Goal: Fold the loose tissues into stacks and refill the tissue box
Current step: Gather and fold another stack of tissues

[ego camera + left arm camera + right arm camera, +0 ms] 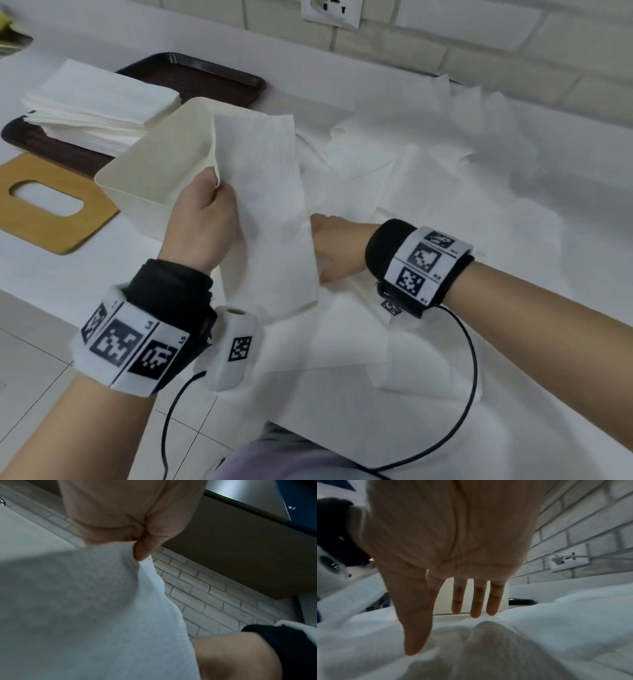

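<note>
Your left hand (202,219) pinches a hanging tissue (270,212); your right hand (453,555), fingers spread wide, hovers over the loose pile (428,178). Tug carelessly and the thin sheet may tear.

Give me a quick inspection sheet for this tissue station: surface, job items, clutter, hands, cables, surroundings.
Surface: white counter, mostly covered on the right by loose tissues.
Job's things: open cream tissue box, inside hidden; folded stack on a dark tray; wooden lid with slot lying flat beside the box; one folded tissue held up.
Clutter: nothing seen beyond the tissue pile.
Hands: left hand pinches the held tissue's edge; right hand has straight fingers over the pile, holding nothing.
Cables: black cable hanging from the right wrist band; another below the left wrist.
Surroundings: white brick wall, wall socket.
</note>
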{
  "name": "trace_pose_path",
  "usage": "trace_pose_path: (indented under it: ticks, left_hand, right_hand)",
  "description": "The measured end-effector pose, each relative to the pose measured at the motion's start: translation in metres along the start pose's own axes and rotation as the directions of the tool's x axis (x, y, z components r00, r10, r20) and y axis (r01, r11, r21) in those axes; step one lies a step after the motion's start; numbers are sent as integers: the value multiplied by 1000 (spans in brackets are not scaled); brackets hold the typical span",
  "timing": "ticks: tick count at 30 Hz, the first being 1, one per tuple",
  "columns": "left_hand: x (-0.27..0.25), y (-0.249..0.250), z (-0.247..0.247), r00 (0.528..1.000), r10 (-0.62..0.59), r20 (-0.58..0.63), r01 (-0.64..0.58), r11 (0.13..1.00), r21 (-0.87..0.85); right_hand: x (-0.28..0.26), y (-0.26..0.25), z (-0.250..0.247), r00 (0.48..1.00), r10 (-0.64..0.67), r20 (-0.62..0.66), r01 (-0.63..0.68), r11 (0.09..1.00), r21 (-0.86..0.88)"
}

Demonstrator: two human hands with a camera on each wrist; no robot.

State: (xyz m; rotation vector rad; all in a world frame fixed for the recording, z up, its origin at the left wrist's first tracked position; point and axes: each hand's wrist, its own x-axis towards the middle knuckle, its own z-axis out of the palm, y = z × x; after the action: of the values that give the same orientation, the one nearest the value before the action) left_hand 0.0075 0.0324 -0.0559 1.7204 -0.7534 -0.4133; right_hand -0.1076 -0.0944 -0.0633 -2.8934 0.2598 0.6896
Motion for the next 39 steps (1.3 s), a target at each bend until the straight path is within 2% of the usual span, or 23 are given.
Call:
trace_pose_path:
  ticks: [3,8,11,15,17,20,23,26,29,34,36,39]
  left_hand:
    - [-2,-2,-2,1000,-1,18,1,1000,20]
    - [-6,-2,-3,999,4,36,-4,1000,11]
    - [-6,1,-1,999,-7,54,6,1000,11]
    - [-5,1,2,999,-2,40,0,999,40]
    - [-3,0,3,1000,10,24,-11,998,64]
    - [0,-2,5,1000,28,-8,-27,995,99]
    - [2,-1,7,998,47,-40,-42,992,121]
    - [4,1,7,997,41,-66,-33,991,128]
    - [8,1,8,997,19,-78,-10,993,115]
    - [10,4,17,998,11,-69,-8,999,45]
    - [10,7,22,997,73,-22,-72,997,32]
    - [16,11,27,996,88,8,-88,994,59]
  right_hand:
    - [14,-7,10,995,42,86,-33,994,-104]
    - [17,-8,11,998,59,25,-56,992,-110]
    - [14,-4,9,997,51,-61,-53,998,-33]
    - [7,9,-3,988,-24,-150,56,977,208]
    - [1,16,-11,980,-47,-195,98,961,260]
    - [-7,31,-20,975,-8,-222,71,958,279]
    - [-18,43,-30,952,79,-296,70,885,460]
    - [-24,59,-35,875,201,-440,157,742,651]
    - [-30,72,-38,779,331,-532,275,582,765]
    - [-49,85,-51,608,513,-606,519,321,792]
    - [-57,88,-55,551,551,-627,570,299,765]
    - [-68,88,-60,504,563,-655,603,314,734]
